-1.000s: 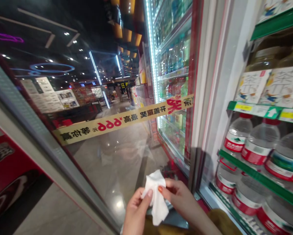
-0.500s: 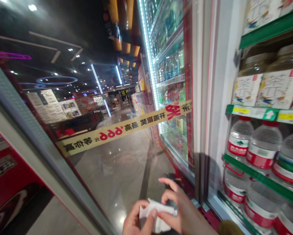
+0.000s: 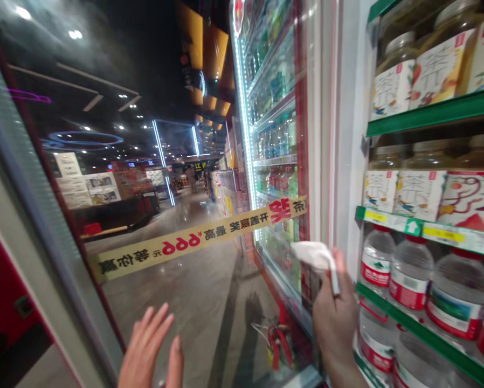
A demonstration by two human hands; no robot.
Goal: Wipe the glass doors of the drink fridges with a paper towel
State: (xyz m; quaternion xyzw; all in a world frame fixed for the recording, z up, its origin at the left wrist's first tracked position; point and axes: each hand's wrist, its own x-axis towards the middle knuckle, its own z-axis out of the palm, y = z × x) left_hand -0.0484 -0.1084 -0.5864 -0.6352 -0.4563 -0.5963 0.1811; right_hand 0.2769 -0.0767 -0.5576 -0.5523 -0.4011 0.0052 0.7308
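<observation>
The hands have parted: the right hand point(image 3: 334, 310) pinches a white tissue point(image 3: 312, 253) between its fingers, the cooler door frame point(image 3: 315, 134) just beyond them; the left hand point(image 3: 147, 350) has its fingers spread, empty.

Scene lit by thin white LED strip point(image 3: 242, 134) above right-hand fingers point(image 3: 339, 275); glare seen on clear glass door point(image 3: 35, 178) left of them; edges stretched.

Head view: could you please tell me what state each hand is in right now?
Left hand: open, holding nothing.
Right hand: closed, holding a white tissue.
</observation>
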